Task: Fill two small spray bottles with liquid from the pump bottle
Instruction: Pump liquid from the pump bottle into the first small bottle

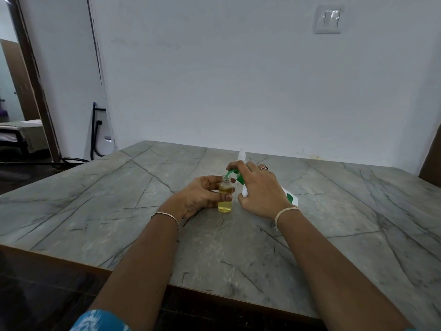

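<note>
A small clear bottle [225,199] stands upright on the grey table [119,199], uncapped and mostly full of yellow liquid. My left hand [200,197] grips it from the left side. My right hand [260,189] lies over the white pump bottle [292,197] with its green pump head [235,174]. The green spout points down into the small bottle's mouth. Behind my right hand a white spray top [242,154] sticks up; the bottle under it is hidden.
The table meets a white wall at the back, with a switch plate [327,19] high on the right. A doorway [21,115] and dark cables [95,139] lie off the table's left. A brown object [432,158] stands at the far right edge.
</note>
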The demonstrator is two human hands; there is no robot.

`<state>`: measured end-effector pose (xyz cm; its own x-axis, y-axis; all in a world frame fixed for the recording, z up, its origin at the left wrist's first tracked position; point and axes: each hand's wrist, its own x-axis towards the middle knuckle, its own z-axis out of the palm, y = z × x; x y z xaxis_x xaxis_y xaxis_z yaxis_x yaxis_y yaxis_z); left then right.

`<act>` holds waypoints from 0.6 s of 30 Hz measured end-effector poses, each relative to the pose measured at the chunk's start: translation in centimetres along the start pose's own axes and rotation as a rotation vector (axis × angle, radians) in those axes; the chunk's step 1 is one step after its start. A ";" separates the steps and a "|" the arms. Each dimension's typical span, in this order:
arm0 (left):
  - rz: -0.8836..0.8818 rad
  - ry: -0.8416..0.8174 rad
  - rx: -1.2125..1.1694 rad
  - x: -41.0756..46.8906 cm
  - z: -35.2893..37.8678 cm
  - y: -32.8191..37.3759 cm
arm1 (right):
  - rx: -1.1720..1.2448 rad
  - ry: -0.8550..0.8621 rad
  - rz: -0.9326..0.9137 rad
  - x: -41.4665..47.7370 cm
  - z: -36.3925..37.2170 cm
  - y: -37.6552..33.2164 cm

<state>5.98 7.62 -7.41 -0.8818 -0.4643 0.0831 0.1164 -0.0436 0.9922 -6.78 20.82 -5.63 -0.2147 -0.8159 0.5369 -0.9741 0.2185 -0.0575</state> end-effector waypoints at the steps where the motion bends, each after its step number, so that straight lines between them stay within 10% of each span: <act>1: 0.002 -0.001 0.000 0.0 0.0 0.0 | -0.001 0.001 0.000 0.0 0.0 0.0; 18: 0.007 -0.015 0.003 -0.1 0.0 0.1 | -0.023 0.019 0.000 -0.1 0.1 0.0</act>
<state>6.03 7.64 -7.35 -0.8875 -0.4516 0.0912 0.1214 -0.0382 0.9919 -6.73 20.81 -5.73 -0.2134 -0.8057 0.5525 -0.9721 0.2314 -0.0380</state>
